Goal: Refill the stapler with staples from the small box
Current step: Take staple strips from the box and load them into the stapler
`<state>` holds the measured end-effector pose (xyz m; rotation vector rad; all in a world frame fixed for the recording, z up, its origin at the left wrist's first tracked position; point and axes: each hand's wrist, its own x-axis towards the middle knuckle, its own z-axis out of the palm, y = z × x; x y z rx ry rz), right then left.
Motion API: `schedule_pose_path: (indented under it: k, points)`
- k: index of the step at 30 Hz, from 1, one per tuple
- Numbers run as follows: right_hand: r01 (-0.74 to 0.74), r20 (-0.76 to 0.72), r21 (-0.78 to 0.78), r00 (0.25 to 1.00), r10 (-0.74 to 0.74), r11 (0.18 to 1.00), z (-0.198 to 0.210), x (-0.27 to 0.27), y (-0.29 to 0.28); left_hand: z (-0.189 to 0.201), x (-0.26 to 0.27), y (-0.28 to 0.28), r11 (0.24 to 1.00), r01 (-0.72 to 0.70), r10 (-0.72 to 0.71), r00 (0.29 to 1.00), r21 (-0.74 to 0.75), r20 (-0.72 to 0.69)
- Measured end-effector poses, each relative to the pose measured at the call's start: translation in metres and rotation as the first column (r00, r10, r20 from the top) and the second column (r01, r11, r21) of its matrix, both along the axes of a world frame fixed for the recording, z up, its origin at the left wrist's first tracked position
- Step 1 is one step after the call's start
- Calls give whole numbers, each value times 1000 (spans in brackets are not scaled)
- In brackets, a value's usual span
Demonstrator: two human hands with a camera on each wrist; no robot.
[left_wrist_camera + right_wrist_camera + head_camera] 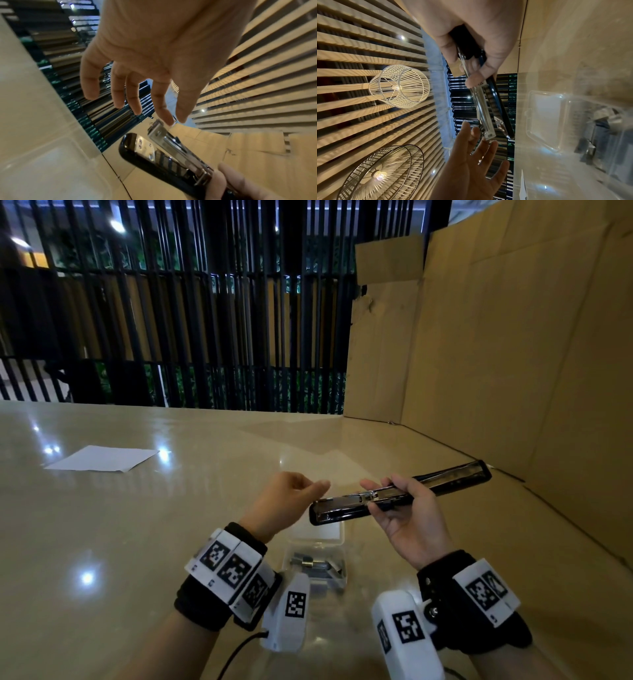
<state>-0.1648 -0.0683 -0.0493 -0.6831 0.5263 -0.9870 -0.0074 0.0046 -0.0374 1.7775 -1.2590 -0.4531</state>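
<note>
My right hand (383,494) grips a black stapler (342,510) at its hinge and holds it above the table, swung fully open; its metal magazine (163,135) faces up. My left hand (318,486) hovers at the magazine's free end with fingers relaxed and apart, thumb and forefinger close together. I cannot tell whether anything small sits between them. In the right wrist view the left hand (476,148) is spread beside the magazine tip (488,134). Below my hands a small clear plastic box (317,537) lies open on the table, with staple strips (308,566) inside.
A white sheet of paper (102,458) lies far left on the glossy beige table (137,525). A tall cardboard wall (496,354) stands along the right side. Black vertical bars (205,320) close off the far edge.
</note>
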Motion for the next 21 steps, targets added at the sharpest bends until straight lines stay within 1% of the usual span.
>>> schedule_pose_path:
  k: [2, 8, 10, 14, 17, 19, 21]
  points:
    - [19, 4, -13, 1000, -19, 1000, 0, 1, 1, -1, -2, 1, 1000, -5, 4, 999, 15, 43]
    - [50, -2, -26, 999, -50, 998, -3, 7, 3, -6, -12, -2, 999, -41, 40, 995, 17, 86]
    - [52, 1, -29, 999, -52, 998, -3, 7, 4, -8, -11, -3, 999, -35, 34, 998, 18, 55]
    - [68, 31, -31, 997, -67, 997, -1, 4, 3, 2, -3, 2, 999, 23, -21, 997, 28, -74]
    - [99, 25, -34, 995, -98, 995, 0, 0, -2, 12, 9, 8, 999, -23, 25, 996, 22, -80]
    - [123, 21, -20, 992, -122, 992, -1, -3, -7, 14, 18, 11, 995, -66, 68, 997, 69, -27]
    - [145, 24, 3, 989, -145, 989, -1, -6, -11, 9, 28, 11, 977, -88, 72, 994, 196, 87]
